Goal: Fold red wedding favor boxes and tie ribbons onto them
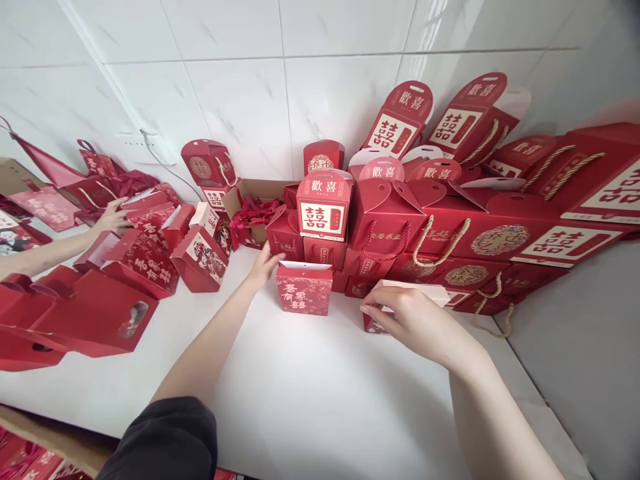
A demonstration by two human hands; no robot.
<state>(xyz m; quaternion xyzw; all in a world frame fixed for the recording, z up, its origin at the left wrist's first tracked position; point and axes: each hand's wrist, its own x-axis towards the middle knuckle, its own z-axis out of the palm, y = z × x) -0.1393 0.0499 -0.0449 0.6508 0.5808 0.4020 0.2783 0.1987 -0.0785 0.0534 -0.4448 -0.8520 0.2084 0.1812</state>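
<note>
Left of the grip, a co-worker's hand (112, 217) lay among red boxes (143, 260), upper arm cut off. Left hand (265, 265) hung loose, fingers parted; small box (304, 290) stood just right. Right hand (410, 319) hid much of a pale-topped box (436, 293); could not tell whether it gripped.

The only view comes from a camera on the person's head, looking forward and down across a white surface (310, 400) from above its near side. It is close enough that the forearms (215, 343) run up large from the bottom edge, with the left hand (263, 267) and right hand (413, 317) near mid-frame. The tiled wall (345, 100) behind the boxes (385, 217) closes off the top, faced roughly head-on. The wide field takes in another person's hand (111, 217) at far left and a grey panel (590, 327) at right.
</note>
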